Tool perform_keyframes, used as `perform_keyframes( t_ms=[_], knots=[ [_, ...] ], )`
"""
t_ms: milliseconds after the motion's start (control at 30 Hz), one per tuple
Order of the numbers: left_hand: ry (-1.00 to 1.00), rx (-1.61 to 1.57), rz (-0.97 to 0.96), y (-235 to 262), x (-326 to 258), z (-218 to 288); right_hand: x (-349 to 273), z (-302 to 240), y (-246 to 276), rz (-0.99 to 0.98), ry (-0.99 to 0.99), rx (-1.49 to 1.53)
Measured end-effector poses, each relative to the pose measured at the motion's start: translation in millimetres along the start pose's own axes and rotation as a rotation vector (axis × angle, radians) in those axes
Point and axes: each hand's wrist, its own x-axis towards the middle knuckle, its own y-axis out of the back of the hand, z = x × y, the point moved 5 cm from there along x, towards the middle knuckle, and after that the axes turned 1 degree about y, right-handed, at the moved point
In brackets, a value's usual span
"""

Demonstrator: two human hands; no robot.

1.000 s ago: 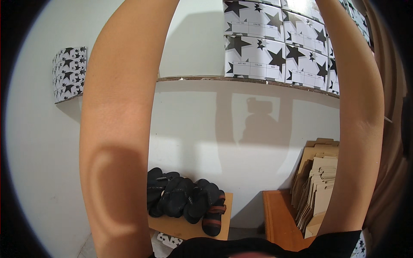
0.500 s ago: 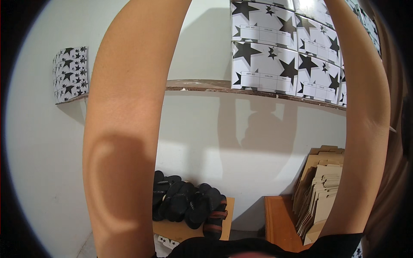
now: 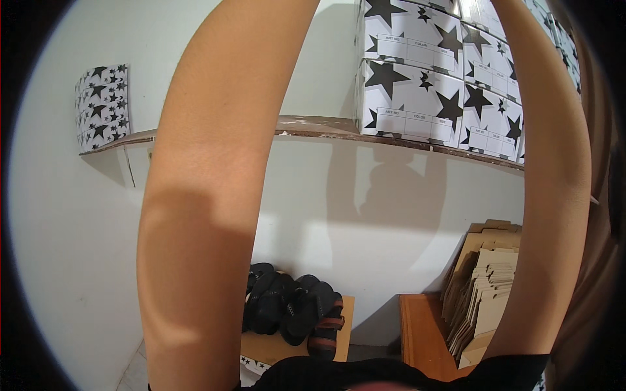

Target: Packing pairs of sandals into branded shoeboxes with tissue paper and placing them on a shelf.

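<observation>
Both my arms reach up past the top of the picture, so neither hand is visible and what they hold or touch is hidden. My left arm (image 3: 208, 163) crosses in front of the wall shelf (image 3: 313, 126). On the right, my right arm (image 3: 556, 163) passes in front of stacked white boxes with black stars (image 3: 415, 98). These boxes stand in rows on the shelf, with blank label panels on their fronts. The upper rows are cut off by the picture's edge.
More star-patterned boxes (image 3: 102, 107) are stacked at the shelf's left end. Below, black sandals (image 3: 287, 306) lie heaped on a cardboard surface (image 3: 345, 326). Flattened brown cardboard (image 3: 486, 293) leans upright on an orange-brown wooden table (image 3: 424, 339). A brown curtain (image 3: 587, 274) hangs at right.
My left arm has shifted a little to the right. The boxes on the right of the shelf also sit slightly farther right in view; my right arm looks nearly unchanged.
</observation>
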Motion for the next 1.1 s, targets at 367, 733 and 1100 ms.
perform_keyframes(
  t_ms=[367, 733, 1100],
  knots=[
    [-0.043, -0.022, 0.025, -16.2, 37.7, -16.8, -15.9, -4.8, -2.5, -0.045, 0.133, -0.067],
    [-0.072, -0.271, -0.082, -31.9, 62.5, -33.1, -60.0, -22.4, -15.8, 0.031, 0.235, -0.145],
    [-0.065, -0.247, -0.071, -32.3, 72.6, -34.9, -69.7, -25.4, -23.6, 0.005, 0.404, -0.157]
  ],
)
